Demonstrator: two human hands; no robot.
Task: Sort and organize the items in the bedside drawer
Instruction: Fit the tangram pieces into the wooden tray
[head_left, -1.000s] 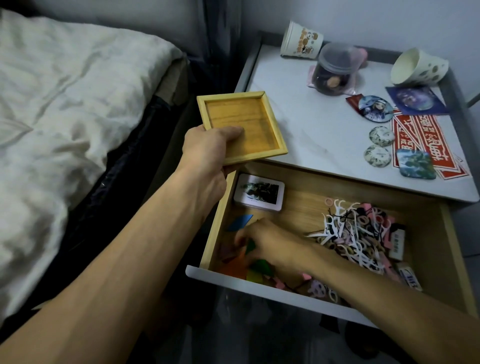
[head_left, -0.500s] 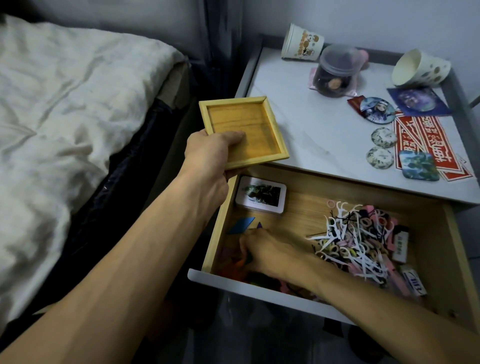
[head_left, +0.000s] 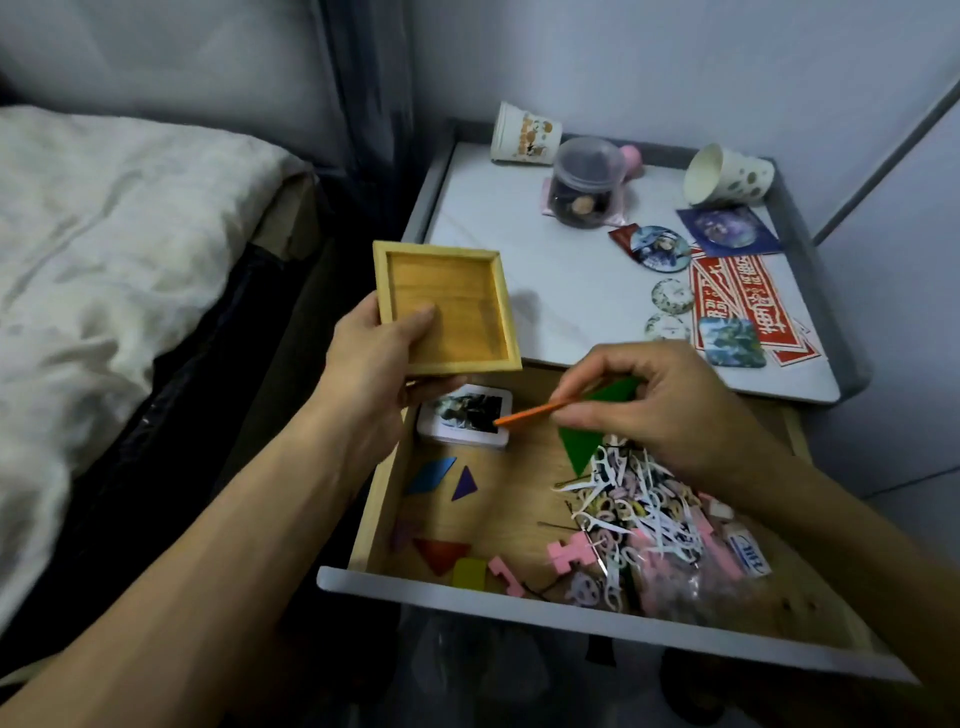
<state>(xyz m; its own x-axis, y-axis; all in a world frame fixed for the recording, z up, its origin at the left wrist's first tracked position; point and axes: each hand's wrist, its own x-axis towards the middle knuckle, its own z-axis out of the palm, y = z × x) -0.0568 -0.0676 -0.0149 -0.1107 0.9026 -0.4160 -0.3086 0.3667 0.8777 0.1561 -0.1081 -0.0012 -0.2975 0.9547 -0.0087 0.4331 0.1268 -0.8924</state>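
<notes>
Bedside desk (head_left: 545, 249) fills upper right, w/ its drawer (head_left: 519, 605) open below. Our left hand (head_left: 369, 364) grips the wooden tray (head_left: 452, 312) mid-frame; our right hand (head_left: 670, 400) pinches an orange piece (head_left: 530, 413) & green piece (head_left: 582, 447) over the drawer, center-right.

left hand (head_left: 374, 358): grips square wooden tray (head_left: 447, 306), thumb inside
right hand (head_left: 660, 405): pinches orange piece (head_left: 535, 413) and green triangle (head_left: 579, 447)
drawer (head_left: 571, 609): open; blue parallelogram (head_left: 431, 475), purple triangle (head_left: 465, 484), floss picks (head_left: 634, 504) inside
</notes>
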